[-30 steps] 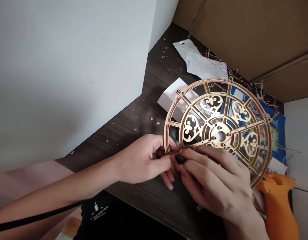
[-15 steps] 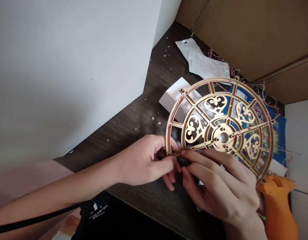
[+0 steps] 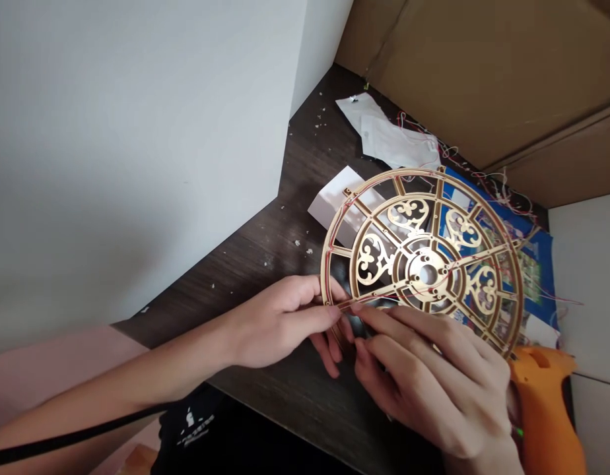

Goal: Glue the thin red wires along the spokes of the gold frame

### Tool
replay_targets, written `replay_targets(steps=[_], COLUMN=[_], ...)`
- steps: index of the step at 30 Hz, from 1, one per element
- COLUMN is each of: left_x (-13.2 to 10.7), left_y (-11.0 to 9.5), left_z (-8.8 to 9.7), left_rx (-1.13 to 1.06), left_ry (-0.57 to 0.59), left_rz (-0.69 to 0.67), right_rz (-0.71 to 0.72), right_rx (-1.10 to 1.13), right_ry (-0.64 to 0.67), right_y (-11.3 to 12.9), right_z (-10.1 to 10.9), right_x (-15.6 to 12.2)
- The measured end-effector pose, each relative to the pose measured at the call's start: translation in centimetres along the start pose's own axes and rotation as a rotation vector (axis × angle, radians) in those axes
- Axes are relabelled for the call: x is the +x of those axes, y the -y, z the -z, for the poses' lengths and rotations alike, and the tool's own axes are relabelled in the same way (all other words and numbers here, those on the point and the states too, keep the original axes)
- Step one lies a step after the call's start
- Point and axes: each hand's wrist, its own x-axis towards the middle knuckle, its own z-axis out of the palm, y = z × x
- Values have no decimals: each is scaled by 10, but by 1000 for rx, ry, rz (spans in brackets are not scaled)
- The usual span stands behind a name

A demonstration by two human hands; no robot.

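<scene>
A round gold wheel-shaped frame [image 3: 403, 284], with spokes, a hub and scroll ornaments, is held up at a tilt above the desk. Thin red wire [image 3: 333, 227] runs along its rim and across some spokes. My left hand [image 3: 272, 323] grips the rim at the lower left, thumb on top and fingers behind. Close beside it, the bent fingers of my right hand [image 3: 438, 376] are at the wire along the lower-left spoke, index fingertip against it. The right palm and the wheel's lower rim are partly hidden.
An orange glue gun [image 3: 550, 402] stands at the right, partly behind my right wrist. Behind the wheel lie a blue printed packet [image 3: 540, 254], white pouches [image 3: 397, 142], folded white card [image 3: 329, 198] and tangled wires. A white panel [image 3: 151, 132] and cardboard [image 3: 473, 86] border the dark desk.
The wheel sits slightly farther left and lower in view, along with the background. My right fingertips have shifted a little left along the spoke; my left hand keeps its grip on the rim.
</scene>
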Motion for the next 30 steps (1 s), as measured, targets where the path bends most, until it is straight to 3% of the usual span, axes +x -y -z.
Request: replay_targets(steps=[6, 19, 22, 25, 30], left_x=[1, 1, 1, 1, -1], left_y=[4, -2, 0, 2, -2], left_z=[2, -3, -3, -1, 2], left_rx=[-101, 65, 24, 28, 10], left_ry=[17, -12, -40, -76, -124], left_rz=[-44, -20, -12, -33, -54], right_rz=[22, 1, -28, -156, -308], right_rx=[39, 124, 148, 162, -81], right_ry=[6, 125, 45, -118, -232], right_y=[-1, 0, -1, -5, -21], right_z=[-4, -3, 5, 18, 34], right_x=[-2, 9, 9, 4, -14])
